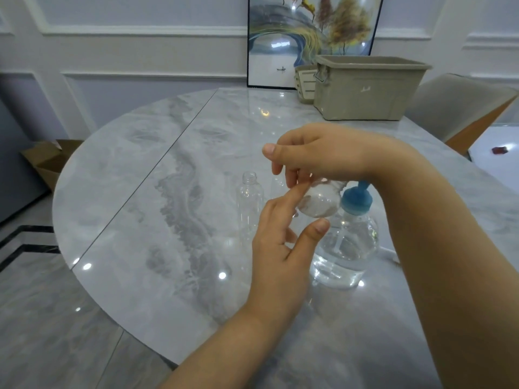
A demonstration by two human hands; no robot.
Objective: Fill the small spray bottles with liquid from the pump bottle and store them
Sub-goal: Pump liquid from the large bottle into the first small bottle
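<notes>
My right hand (317, 155) grips a small clear spray bottle (318, 202), tilted with its base toward me, above the table. My left hand (276, 242) is just below it with relaxed fingers; its index finger touches the bottle's side and the thumb hovers under the base. A second small clear bottle (250, 203) stands upright and uncapped to the left. The pump bottle (346, 242), clear with a blue pump top and liquid inside, stands right behind my hands; its nozzle is partly hidden by my right wrist.
A round grey marble table (157, 192) carries everything. A beige storage bin (365, 85) with a smaller basket (304, 82) beside it stands at the far edge, before a framed picture (309, 37). A chair (460, 108) is at the right, a cardboard box (47, 161) on the floor left.
</notes>
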